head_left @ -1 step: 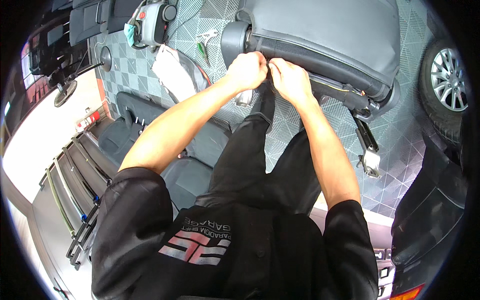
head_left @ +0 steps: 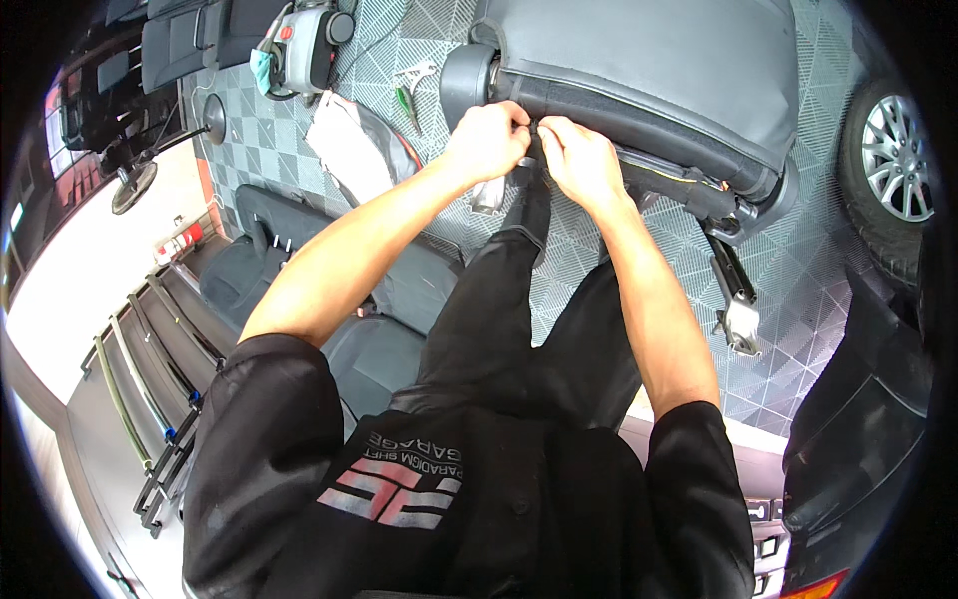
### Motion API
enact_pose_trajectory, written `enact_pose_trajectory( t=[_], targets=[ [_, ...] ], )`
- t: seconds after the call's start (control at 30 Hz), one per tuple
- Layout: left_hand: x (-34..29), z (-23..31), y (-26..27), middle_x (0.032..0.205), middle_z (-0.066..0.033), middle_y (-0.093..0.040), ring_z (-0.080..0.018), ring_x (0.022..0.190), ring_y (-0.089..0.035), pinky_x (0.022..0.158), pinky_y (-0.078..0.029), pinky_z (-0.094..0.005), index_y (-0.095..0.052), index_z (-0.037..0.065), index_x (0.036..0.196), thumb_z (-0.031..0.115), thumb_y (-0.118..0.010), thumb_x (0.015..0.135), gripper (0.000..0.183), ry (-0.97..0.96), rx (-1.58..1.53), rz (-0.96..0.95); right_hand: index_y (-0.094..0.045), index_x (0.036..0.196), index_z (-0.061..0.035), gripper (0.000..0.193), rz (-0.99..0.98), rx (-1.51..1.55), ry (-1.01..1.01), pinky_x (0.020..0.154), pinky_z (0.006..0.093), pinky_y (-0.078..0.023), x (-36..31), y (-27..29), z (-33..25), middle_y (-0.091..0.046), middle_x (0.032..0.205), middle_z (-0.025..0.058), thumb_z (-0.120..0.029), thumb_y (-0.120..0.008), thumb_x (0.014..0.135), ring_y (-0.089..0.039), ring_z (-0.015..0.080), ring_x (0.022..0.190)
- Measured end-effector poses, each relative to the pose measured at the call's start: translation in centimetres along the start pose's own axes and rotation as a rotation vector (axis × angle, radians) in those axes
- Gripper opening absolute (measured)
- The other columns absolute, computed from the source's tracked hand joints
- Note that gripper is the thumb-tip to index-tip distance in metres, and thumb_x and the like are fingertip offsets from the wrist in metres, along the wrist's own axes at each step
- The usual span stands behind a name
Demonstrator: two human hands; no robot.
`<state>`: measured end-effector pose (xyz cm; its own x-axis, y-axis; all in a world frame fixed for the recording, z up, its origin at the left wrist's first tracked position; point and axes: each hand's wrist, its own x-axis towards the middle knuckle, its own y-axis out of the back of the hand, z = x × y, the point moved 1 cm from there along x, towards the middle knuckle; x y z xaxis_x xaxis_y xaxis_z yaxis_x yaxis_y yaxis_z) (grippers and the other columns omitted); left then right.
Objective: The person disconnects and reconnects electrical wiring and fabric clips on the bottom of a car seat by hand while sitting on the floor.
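Note:
A car seat with a dark grey leather-look seat cover (head_left: 649,75) lies at the top of the view, its open lower edge facing me. At the near left corner of that edge, my left hand (head_left: 491,142) is closed, its thumb and fingers pinching the dark material. Right beside it, my right hand (head_left: 581,160) is also closed in a pinch on the same black edge. The fingertips almost meet, and the exact bit between them is mostly hidden. A rounded grey plastic side trim (head_left: 466,85) sits just left of my hands. Metal rail parts (head_left: 736,299) stick out under the seat.
Green-handled pliers (head_left: 407,105) and a pale bag (head_left: 349,150) lie on the patterned tile floor (head_left: 788,290). A grey and red machine (head_left: 302,50) stands beyond. More seats (head_left: 374,344) lie on my left. A car wheel (head_left: 893,160) and dark bumper (head_left: 858,439) are on my right.
My fingers have shifted very slightly at the cover's edge, with a little more dark material showing between them. Otherwise the scene is the same.

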<state>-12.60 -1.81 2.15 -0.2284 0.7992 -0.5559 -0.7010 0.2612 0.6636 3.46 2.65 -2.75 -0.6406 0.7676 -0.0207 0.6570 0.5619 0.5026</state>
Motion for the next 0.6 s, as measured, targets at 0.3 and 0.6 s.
enact_pose_trajectory(
  t=[0.3, 0.6],
  targets=[
    [-0.8, 0.2, -1.2, 0.083, -0.0215, -0.069, -0.0391, 0.077, -0.069, 0.072, -0.055, -0.0465, -0.064, 0.004, 0.112, 0.025, -0.059, 0.094, 0.028, -0.186, 0.417, 0.040, -0.067, 0.099, -0.0075, 0.016, -0.058, 0.237, -0.152, 0.074, 0.0428, -0.056, 0.0, 2.0, 0.1, -0.071, 0.088, 0.0168, -0.021, -0.061, 0.093, -0.069, 0.0354, 0.082],
    [1.1, 0.1, -0.7, 0.073, -0.0261, -0.065, -0.0419, 0.073, -0.067, 0.068, -0.052, -0.0502, -0.064, 0.000, 0.087, 0.027, -0.052, 0.098, 0.031, -0.005, 0.412, -0.060, -0.069, 0.097, -0.0092, 0.017, -0.049, 0.239, -0.158, 0.073, 0.0427, -0.056, 0.2, 1.4, 0.7, -0.071, 0.086, 0.0150, -0.023, -0.062, 0.092, -0.069, 0.0345, 0.080]
  ],
)
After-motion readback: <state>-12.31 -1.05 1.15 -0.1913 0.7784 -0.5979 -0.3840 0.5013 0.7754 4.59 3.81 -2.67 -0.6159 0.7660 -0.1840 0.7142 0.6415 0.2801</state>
